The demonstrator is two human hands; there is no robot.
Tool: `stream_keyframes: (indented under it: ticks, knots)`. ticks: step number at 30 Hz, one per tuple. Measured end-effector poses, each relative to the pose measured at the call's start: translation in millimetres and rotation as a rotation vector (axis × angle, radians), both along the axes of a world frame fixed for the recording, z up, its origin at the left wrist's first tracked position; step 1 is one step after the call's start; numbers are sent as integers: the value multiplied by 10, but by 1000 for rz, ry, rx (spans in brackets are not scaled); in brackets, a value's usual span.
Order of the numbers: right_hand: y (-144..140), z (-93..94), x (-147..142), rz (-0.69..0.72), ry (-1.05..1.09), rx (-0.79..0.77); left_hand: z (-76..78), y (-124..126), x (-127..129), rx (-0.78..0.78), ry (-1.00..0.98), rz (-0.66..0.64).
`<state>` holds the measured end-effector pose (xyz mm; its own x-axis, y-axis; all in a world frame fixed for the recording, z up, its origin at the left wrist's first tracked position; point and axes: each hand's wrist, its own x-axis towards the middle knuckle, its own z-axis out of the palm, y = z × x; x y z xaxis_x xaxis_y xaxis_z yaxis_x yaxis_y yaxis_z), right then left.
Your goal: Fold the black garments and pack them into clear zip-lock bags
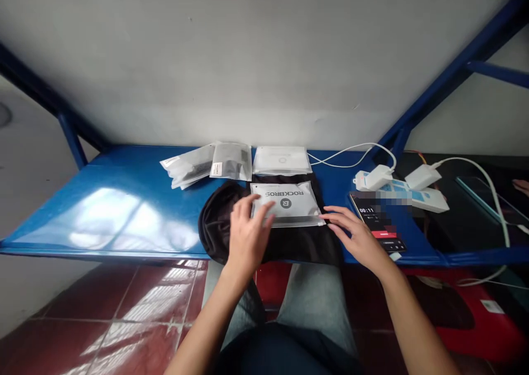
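Hands: both of the seated person's bare hands rest flat on a frosted white plastic zip pouch printed ROCKBROS (286,202), which lies on a black fabric piece (219,226) at the front edge of the glossy blue tabletop (124,198).
Left hand (247,234): palm down, fingers spread and loose, fingertips touching the pouch's near left corner; the grip is apart, clamped on nothing.
Right hand (356,236): palm down, fingers stretched out flat toward the pouch's near right corner, fingertips at its edge; the grip is likewise apart.
Pouch: lettering reads upside down from the wearer's side; it lies flat, slightly skewed, near the middle of the tabletop.
Black fabric: spread under the pouch, bulging out to its left and hanging a little over the front edge.
Behind: a second flat white pouch (281,160) just beyond the first, and two more translucent packets with dark contents (231,161) overlapping to its left, near the grey wall (248,60).
Right side: a dark smartphone with a lit screen and a red bar (378,220) lies just beside the right hand; beyond it a white power strip with chargers plugged in (403,187) and white cables (351,151) trailing off.
Below: pale jeans on the person's legs (314,298) over a red tiled floor (144,309).
Frame: blue metal struts (446,80) rise at both sides.
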<state>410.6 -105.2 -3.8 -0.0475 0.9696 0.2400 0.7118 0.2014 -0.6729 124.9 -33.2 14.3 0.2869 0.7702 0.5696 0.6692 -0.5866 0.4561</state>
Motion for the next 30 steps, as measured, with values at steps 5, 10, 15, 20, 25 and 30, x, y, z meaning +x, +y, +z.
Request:
stream_keyframes:
  ticks: [5,10,15,20,25,30]
  knots:
    - [27,-54,-16,-45,-125,239,109,-102,476,-12,299,-351]
    - [62,-39,-69,-56,-90,338,-14,-28,754,41,379,-317]
    - [96,39,-176,-53,-71,282,33,18,793,119,424,-348]
    - [79,57,-109,-104,-91,334,139,136,248,185,493,-369]
    - [41,-28,-21,-168,-128,349,130,202,-513,91,417,-174]
    - [-1,25,-100,-89,-222,245,130,179,-467,-41,465,-171]
